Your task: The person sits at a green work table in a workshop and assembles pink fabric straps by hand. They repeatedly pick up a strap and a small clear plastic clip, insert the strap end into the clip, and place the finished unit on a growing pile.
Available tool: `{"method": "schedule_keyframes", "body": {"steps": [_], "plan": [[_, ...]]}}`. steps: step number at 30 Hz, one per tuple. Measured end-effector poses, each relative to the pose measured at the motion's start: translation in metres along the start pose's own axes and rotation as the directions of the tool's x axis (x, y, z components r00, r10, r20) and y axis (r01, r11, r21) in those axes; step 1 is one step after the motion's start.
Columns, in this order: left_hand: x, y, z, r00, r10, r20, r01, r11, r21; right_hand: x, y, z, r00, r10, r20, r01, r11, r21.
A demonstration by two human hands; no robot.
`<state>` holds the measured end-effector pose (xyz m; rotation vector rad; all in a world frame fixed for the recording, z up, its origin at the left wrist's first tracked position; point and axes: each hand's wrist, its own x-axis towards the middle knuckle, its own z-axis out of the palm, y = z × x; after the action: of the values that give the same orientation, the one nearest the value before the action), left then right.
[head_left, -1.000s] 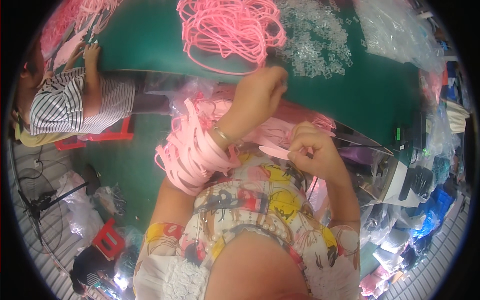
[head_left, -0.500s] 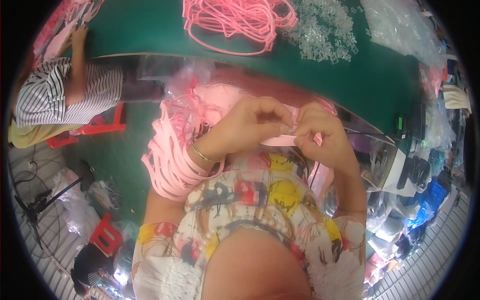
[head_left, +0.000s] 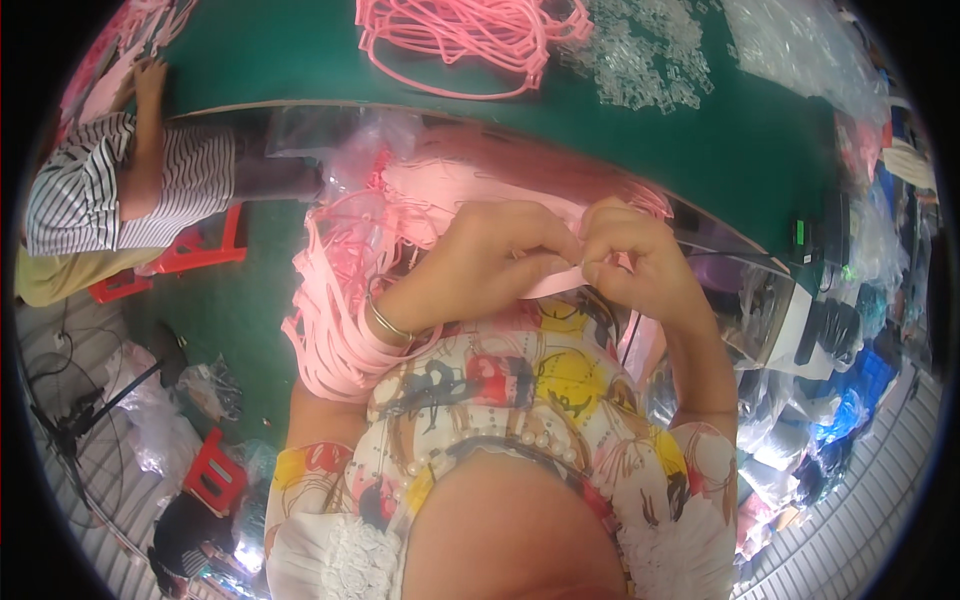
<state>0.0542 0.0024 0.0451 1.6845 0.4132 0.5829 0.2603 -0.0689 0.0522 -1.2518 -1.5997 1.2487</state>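
Observation:
Pinched between both hands in front of my chest is a flat pink strap (head_left: 556, 287). My left hand (head_left: 500, 252) and my right hand (head_left: 632, 258) meet fingertip to fingertip on it, and the fingers cover whatever lies at the meeting point. A bundle of pink straps (head_left: 335, 345) hangs over my left forearm. Beyond my hands, more pink straps (head_left: 440, 185) lie below the table edge. On the green table (head_left: 270, 60) sits a tangled pile of pink straps (head_left: 450, 45), beside a heap of small clear plastic pieces (head_left: 645, 60).
At far left a person in a striped shirt (head_left: 75, 190) works along the table, near a red stool (head_left: 205, 258). Clear plastic bags (head_left: 800, 55) lie at the table's right end. A standing fan (head_left: 65, 415) and another red stool (head_left: 213, 472) are at lower left.
My fingertips have drawn closer together on the strap, hiding a small clear piece glimpsed between them before. The view has shifted slightly.

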Motion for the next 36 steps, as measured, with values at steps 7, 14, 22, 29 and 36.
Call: {"method": "schedule_keyframes", "body": {"steps": [7,14,22,29,36], "plan": [[-0.007,-0.007,0.004,0.992,0.126,0.002,-0.126,0.991,0.052,-0.001,0.006,0.004,0.986,0.148,0.078,-0.164,0.946,0.280],[-0.015,-0.027,0.015,0.995,0.097,0.001,-0.096,0.995,-0.033,-0.005,0.018,0.010,0.958,0.251,0.139,-0.287,0.857,0.428],[-0.018,-0.017,0.018,0.914,-0.400,0.072,0.377,0.770,-0.515,-0.002,0.016,0.014,0.956,0.287,0.056,-0.283,0.861,0.423],[-0.021,-0.019,0.007,0.906,-0.363,0.220,0.419,0.844,-0.334,-0.003,0.015,0.013,0.945,0.282,0.166,-0.322,0.895,0.309],[-0.030,-0.016,0.014,0.852,-0.401,0.337,0.498,0.419,-0.759,0.004,0.021,0.020,0.988,-0.152,0.002,0.151,0.983,0.106]]}}
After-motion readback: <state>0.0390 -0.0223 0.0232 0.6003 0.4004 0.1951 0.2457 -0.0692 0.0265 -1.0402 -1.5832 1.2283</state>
